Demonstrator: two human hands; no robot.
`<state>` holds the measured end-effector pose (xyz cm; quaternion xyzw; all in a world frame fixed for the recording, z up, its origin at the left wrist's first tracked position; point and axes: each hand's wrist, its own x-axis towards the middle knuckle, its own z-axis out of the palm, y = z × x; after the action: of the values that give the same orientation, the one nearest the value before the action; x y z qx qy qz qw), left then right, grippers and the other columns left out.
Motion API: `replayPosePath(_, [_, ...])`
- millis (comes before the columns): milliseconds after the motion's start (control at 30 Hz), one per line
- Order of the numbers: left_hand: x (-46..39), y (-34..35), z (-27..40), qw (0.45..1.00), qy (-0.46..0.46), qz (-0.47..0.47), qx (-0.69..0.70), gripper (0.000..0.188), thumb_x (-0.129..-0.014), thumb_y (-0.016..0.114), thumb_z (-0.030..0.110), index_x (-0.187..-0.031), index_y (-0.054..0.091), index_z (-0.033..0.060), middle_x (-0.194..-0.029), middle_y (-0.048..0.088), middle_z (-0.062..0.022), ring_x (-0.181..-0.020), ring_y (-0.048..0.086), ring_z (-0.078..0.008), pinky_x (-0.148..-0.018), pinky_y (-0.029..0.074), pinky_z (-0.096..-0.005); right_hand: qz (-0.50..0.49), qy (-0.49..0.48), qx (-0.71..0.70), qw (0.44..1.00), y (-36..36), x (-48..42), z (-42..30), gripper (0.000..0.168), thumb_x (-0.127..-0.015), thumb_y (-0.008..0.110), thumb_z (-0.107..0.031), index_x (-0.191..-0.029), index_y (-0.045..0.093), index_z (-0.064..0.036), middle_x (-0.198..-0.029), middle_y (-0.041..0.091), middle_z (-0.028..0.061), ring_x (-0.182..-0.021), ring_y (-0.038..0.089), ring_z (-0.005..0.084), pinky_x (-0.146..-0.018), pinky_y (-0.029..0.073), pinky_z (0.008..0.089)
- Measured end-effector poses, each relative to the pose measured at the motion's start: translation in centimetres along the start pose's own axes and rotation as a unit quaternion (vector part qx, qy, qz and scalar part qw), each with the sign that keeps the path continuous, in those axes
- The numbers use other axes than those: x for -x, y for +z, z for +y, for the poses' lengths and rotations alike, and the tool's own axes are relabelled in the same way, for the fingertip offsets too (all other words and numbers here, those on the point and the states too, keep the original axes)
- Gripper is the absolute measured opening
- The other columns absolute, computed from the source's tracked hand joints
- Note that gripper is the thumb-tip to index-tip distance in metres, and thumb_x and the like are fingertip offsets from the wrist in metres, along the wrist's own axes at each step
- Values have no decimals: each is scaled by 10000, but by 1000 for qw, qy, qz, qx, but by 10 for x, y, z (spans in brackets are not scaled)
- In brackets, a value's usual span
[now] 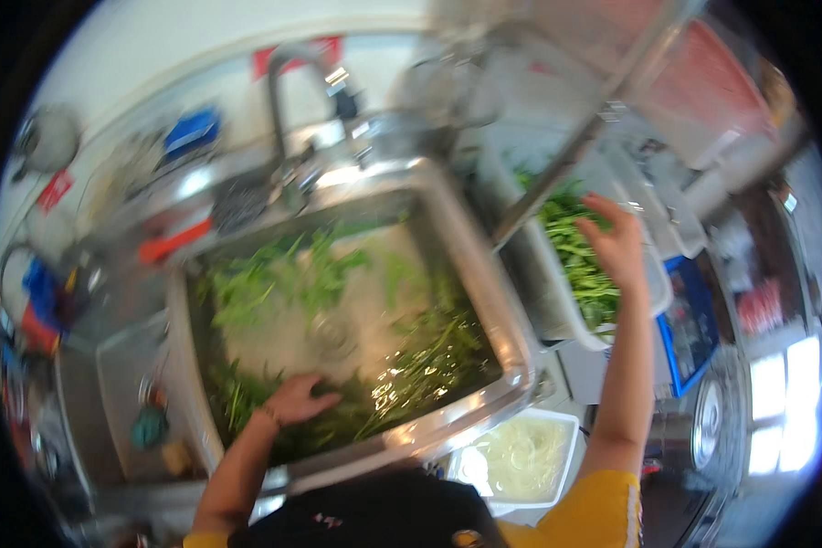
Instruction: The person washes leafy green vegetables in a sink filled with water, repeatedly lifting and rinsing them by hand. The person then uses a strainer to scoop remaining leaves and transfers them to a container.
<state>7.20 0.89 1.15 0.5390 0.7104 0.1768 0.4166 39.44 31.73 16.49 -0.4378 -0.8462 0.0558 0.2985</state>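
Note:
A stainless steel sink [503,329] full of water lies before me. Leafy green vegetables [329,267] float along its far side, and a darker mass of greens [418,363] spreads across the near side. My left hand [301,401] is at the water among the near greens, fingers spread, with no clear grip on any. To the right stands a white plastic bin [568,305] holding a heap of green stems [575,253]. My right hand [613,240] is raised over that heap, thumb and fingers apart and nothing between them.
A curved faucet [277,103] rises behind the sink. A slanting metal post [555,171] passes in front of the bin. Below right is a white tub [568,438] of pale contents in liquid. An orange-handled tool [178,241] rests on the left ledge, beside a second basin [82,404].

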Motion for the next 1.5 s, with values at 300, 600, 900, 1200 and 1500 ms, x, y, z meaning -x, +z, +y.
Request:
replayPosePath(300, [36, 2, -44, 979, -14, -124, -163, 751, -567, 715, 440, -1183, 499, 70, -1028, 590, -187, -992, 552, -312, -857, 436, -388, -616, -109, -138, 768, 201, 142, -137, 760, -669, 727, -363, -1258, 413, 1, -1243, 467, 206, -1158, 451, 304, -967, 363, 349])
replayPosePath(600, [8, 7, -93, 992, 14, -98, 75, 414, -667, 654, 251, -1009, 586, 27, -865, 630, -119, -822, 593, -218, -746, 460, -333, -664, -83, -211, 713, 257, 162, -170, 331, -675, 703, -233, -934, 627, -40, -894, 639, 110, -828, 601, 228, -740, 465, 338])
replayPosePath(900, [-22, -37, -75, 911, -27, 93, 400, 632, -766, 642, 316, -1255, 390, 6, -1095, 520, -117, -1023, 483, -166, -877, 381, -283, -503, 143, -230, 821, 219, 107, -120, 461, -730, 680, -249, -1100, 547, -8, -947, 630, 117, -869, 588, 199, -799, 446, 313])
replayPosePath(1200, [-17, 9, -116, 992, -46, 81, 84, 823, -742, 649, 394, -1320, 265, -48, -1305, 378, -241, -1206, 386, -312, -1013, 288, -361, -473, -64, 123, 870, 252, 156, -140, 680, -727, 633, -327, -1284, 364, -44, -1106, 544, 216, -1043, 529, 322, -901, 420, 378])
replayPosePath(1500, [3, 3, -103, 886, -72, 42, 456, 200, -823, 533, 93, -992, 566, -8, -887, 567, -8, -819, 503, -81, -715, 420, -235, -402, -200, 65, 891, 244, 139, -174, 313, -699, 592, -142, -1009, 599, -104, -1018, 602, 123, -933, 576, 278, -830, 457, 376])
